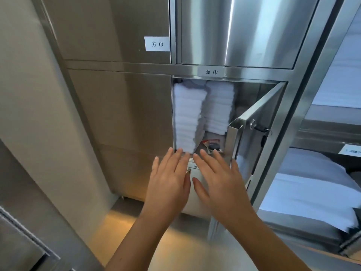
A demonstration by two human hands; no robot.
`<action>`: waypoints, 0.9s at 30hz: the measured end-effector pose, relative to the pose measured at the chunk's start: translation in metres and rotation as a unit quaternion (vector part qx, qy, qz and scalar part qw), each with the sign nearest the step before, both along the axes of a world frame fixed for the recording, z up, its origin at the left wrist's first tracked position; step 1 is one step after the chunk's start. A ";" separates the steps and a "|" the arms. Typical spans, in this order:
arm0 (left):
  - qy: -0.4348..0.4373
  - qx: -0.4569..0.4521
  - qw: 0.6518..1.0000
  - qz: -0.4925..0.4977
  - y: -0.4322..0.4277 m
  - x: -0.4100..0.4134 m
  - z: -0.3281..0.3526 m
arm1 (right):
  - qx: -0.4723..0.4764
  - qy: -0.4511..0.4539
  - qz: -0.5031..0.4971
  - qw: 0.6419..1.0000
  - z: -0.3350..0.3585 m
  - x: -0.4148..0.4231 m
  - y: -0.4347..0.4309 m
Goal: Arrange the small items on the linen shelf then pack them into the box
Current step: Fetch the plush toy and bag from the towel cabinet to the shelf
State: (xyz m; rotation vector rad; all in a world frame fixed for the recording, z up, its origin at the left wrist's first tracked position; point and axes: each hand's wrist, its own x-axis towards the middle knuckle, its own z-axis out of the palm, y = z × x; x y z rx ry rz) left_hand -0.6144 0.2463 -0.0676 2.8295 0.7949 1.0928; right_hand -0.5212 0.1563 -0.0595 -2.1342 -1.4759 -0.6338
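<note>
An open compartment of a steel linen cabinet holds two stacks of folded white towels. Small items, a red-and-white packet and a dark round thing, lie on the shelf floor under the right stack. My left hand and my right hand are raised side by side just below the compartment's lower edge, fingers straight and spread, holding nothing. My left fingertips come close to the bottom of the left towel stack. No box is in view.
The compartment's steel door swings open to the right, with a latch on its inner face. Closed labelled doors sit above and to the left. White bedding lies on racks at the right. A beige wall stands at the left.
</note>
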 end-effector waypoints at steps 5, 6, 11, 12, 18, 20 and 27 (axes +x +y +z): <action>-0.001 -0.006 1.000 -0.001 0.024 0.010 0.000 | 0.055 -0.040 -0.021 0.997 0.006 -0.002 0.018; -0.003 -0.009 1.000 -0.004 0.029 0.011 0.000 | 0.069 -0.045 -0.019 0.996 0.007 -0.005 0.021; 0.003 -0.010 0.999 -0.031 0.048 0.015 0.002 | 0.088 -0.037 -0.004 0.995 0.015 -0.012 0.038; 0.003 -0.010 0.999 -0.030 0.053 0.016 0.003 | 0.086 -0.038 -0.007 0.996 0.015 -0.011 0.043; -0.005 -0.010 0.999 -0.038 0.069 0.020 0.003 | 0.076 -0.007 -0.033 0.997 0.005 0.003 0.069; -0.006 -0.007 0.999 -0.044 0.072 0.021 0.002 | 0.080 -0.005 -0.041 0.996 0.002 0.006 0.073; -0.001 -0.013 0.998 -0.066 0.071 0.030 -0.003 | 0.066 -0.006 -0.086 0.994 -0.005 0.008 0.068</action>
